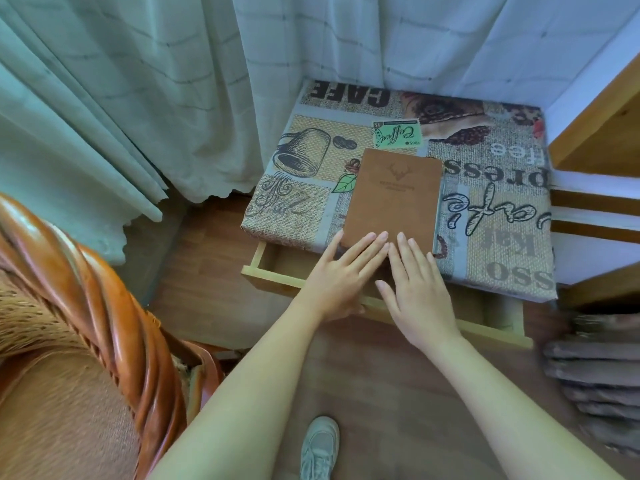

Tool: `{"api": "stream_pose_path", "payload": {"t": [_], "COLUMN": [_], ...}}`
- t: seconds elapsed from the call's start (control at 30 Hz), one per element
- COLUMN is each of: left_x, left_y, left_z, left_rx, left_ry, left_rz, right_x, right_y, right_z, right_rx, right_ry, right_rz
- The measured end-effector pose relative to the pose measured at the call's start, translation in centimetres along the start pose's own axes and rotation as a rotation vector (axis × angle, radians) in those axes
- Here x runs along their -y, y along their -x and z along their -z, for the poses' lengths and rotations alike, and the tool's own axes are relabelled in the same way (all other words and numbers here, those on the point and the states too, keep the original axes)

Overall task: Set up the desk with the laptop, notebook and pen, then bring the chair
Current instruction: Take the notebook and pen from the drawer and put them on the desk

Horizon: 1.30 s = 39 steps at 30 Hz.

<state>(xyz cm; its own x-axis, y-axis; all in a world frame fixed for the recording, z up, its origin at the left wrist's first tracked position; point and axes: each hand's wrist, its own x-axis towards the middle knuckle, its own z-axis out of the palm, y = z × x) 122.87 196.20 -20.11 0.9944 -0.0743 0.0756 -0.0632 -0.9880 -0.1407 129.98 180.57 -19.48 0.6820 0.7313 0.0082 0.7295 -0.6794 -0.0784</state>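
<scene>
A brown notebook (pixel 394 197) with a stamped deer emblem lies flat on the small desk (pixel 495 216), which wears a coffee-print cloth. My left hand (pixel 341 275) and my right hand (pixel 417 292) rest side by side, fingers stretched flat, fingertips touching the notebook's near edge. Neither hand grips anything. Below the hands the desk's drawer (pixel 273 271) stands pulled out. A carved wooden chair (pixel 104 323) with a woven seat fills the lower left. No laptop or pen shows.
Pale curtains (pixel 138 98) hang behind and to the left of the desk. A wooden shelf unit (pixel 595 216) stands against the desk's right side. Dark stacked slats (pixel 595 382) lie at the lower right. My shoe (pixel 318 448) stands on the wood floor.
</scene>
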Motion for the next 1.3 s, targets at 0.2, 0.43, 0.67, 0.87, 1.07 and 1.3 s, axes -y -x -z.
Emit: {"api": "stream_pose_path", "payload": {"t": [0.2,0.43,0.67,0.87,1.07,1.3], "left_x": [0.2,0.0,2.6,4.4,5.7,6.8], "left_y": [-3.0,-5.7,-5.5,-7.4,-9.6,-11.1], "left_z": [-1.9,-2.1,1.2,2.9,2.8,2.8], "left_rx": [-0.217,-0.439,-0.253,0.059,-0.012,0.016], "left_ry": [0.007,-0.096,0.177,0.639,1.086,1.564], "left_rz": [-0.020,-0.038,0.009,0.642,0.740,0.958], "right_x": [-0.4,-1.1,-3.4,-5.2,-5.9,-5.9], "right_y": [-0.2,-0.5,-2.4,-6.4,-9.4,-11.3], "right_z": [-0.3,0.1,1.6,2.7,3.6,4.6], "right_rx": [-0.033,-0.099,-0.254,-0.280,-0.191,-0.041], "right_ry": [-0.071,-0.186,-0.405,-0.865,-0.946,-0.952], "right_rz": [-0.020,-0.036,-0.292,-0.751,-0.909,-0.952]}}
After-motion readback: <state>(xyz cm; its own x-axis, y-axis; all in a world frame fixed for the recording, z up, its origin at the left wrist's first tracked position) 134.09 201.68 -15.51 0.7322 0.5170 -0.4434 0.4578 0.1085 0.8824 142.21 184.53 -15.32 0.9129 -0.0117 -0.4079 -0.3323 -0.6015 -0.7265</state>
